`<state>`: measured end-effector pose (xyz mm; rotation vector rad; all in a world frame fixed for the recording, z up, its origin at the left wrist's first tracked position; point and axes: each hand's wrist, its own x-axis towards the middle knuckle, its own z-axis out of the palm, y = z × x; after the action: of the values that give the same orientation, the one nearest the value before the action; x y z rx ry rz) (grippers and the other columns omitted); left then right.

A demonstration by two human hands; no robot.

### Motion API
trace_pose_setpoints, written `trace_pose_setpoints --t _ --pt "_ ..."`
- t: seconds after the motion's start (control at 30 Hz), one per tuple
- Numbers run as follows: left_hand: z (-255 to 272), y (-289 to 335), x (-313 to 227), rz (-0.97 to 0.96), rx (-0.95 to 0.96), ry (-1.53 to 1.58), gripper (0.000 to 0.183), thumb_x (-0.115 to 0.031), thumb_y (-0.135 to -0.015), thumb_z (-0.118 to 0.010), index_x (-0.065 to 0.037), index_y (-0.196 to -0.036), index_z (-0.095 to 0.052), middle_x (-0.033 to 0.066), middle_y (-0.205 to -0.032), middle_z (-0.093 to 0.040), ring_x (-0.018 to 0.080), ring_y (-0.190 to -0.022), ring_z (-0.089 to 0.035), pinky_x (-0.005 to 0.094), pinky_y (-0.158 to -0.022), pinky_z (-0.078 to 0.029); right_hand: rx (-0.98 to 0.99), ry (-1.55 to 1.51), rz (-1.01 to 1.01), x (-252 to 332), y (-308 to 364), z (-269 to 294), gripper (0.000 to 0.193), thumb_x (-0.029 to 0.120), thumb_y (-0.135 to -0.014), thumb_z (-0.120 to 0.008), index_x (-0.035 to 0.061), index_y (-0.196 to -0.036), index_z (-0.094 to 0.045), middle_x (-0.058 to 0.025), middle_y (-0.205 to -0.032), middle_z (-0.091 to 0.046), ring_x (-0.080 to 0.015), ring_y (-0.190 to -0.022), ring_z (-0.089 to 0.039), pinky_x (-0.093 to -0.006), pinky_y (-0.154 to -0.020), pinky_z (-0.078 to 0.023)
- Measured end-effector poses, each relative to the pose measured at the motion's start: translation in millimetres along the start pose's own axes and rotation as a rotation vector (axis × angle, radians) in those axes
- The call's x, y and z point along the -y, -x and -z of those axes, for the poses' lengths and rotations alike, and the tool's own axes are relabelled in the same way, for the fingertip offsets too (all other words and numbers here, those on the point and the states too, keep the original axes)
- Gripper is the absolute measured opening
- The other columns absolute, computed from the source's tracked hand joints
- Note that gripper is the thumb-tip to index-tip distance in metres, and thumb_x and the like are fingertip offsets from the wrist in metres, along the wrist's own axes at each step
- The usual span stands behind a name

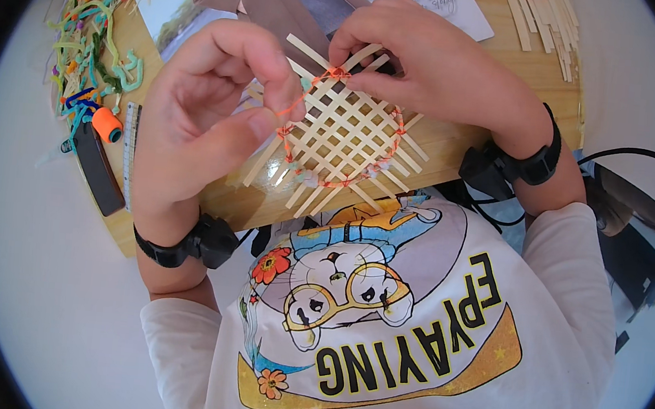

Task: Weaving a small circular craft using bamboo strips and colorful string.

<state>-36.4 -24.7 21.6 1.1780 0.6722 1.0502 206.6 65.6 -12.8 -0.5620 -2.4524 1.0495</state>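
A lattice of pale flat wooden strips (345, 139), woven over and under, is tilted just above the table's near edge. Around its middle runs a ring of orange cord (343, 183), looped at the strip crossings. My left hand (223, 104) pinches a taut length of this cord between thumb and forefinger, left of the lattice. At the far side, my right hand (408, 58) grips the lattice rim with thumb and bent fingers, close to an orange knot. Part of the strip ends there is hidden by my right fingers.
Tangled coloured cords (90, 48) lie at the table's left. Near them are an orange cylinder (106, 125), a dark flat object (96, 174) and a clear ruler (129, 154). Loose wooden strips (541, 20) lie at the far right, and a printed sheet (464, 13) at the back.
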Motion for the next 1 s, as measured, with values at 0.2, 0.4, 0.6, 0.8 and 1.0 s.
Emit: trace_pose_setpoints --t 0.2,0.4,0.6,0.8,1.0 --pt "1 -2 1 0.039 0.005 -0.026 0.031 0.007 -0.082 -0.060 0.002 -0.112 -0.056 0.0066 -0.096 -0.061 0.0154 -0.093 -0.061 0.0291 -0.086 -0.049 -0.004 0.063 0.060 -5 0 -1 0.015 0.015 -0.085 -0.075 0.0052 -0.095 -0.068 -0.0094 -0.087 -0.068 -0.0296 -0.085 -0.066 -0.0406 -0.080 -0.053" --pt "13 5 -11 0.011 -0.069 -0.114 0.031 0.003 -0.081 -0.061 0.003 -0.111 -0.056 0.0071 -0.096 -0.061 0.0158 -0.090 -0.060 0.0286 -0.086 -0.048 -0.054 -0.289 -0.140 7 -2 4 0.020 0.009 -0.088 -0.071 0.0062 -0.108 -0.067 -0.0049 -0.085 -0.067 -0.0186 -0.078 -0.069 -0.0304 -0.073 -0.055" --pt "21 9 -23 -0.166 -0.118 -0.162 0.025 -0.002 -0.084 -0.063 0.003 -0.108 -0.059 0.0070 -0.096 -0.061 0.0148 -0.089 -0.059 0.0287 -0.085 -0.046 -0.241 -0.683 -0.321 20 -7 16 0.038 0.007 -0.097 -0.067 0.0008 -0.132 -0.055 -0.0030 -0.112 -0.061 -0.0084 -0.099 -0.059 -0.0233 -0.083 -0.052" --pt "4 -1 -20 -0.251 -0.405 -1.326 0.020 -0.013 -0.079 -0.080 -0.007 -0.097 -0.071 0.0049 -0.099 -0.067 0.0216 -0.088 -0.061 0.0337 -0.085 -0.045 -0.295 -0.494 -0.221 9 -7 -5 0.037 0.004 -0.096 -0.068 0.0015 -0.131 -0.056 -0.0056 -0.113 -0.059 -0.0094 -0.101 -0.060 -0.0232 -0.083 -0.052" --pt "-7 -18 4 -0.474 -0.399 -1.466 0.059 -0.017 -0.077 -0.086 -0.009 -0.131 -0.064 0.0089 -0.130 -0.062 0.0217 -0.108 -0.064 0.0348 -0.095 -0.048 -0.429 -0.222 -0.029 10 -13 -26 0.036 0.006 -0.090 -0.070 0.0073 -0.125 -0.063 -0.0052 -0.111 -0.063 -0.0111 -0.098 -0.065 -0.0272 -0.079 -0.057"
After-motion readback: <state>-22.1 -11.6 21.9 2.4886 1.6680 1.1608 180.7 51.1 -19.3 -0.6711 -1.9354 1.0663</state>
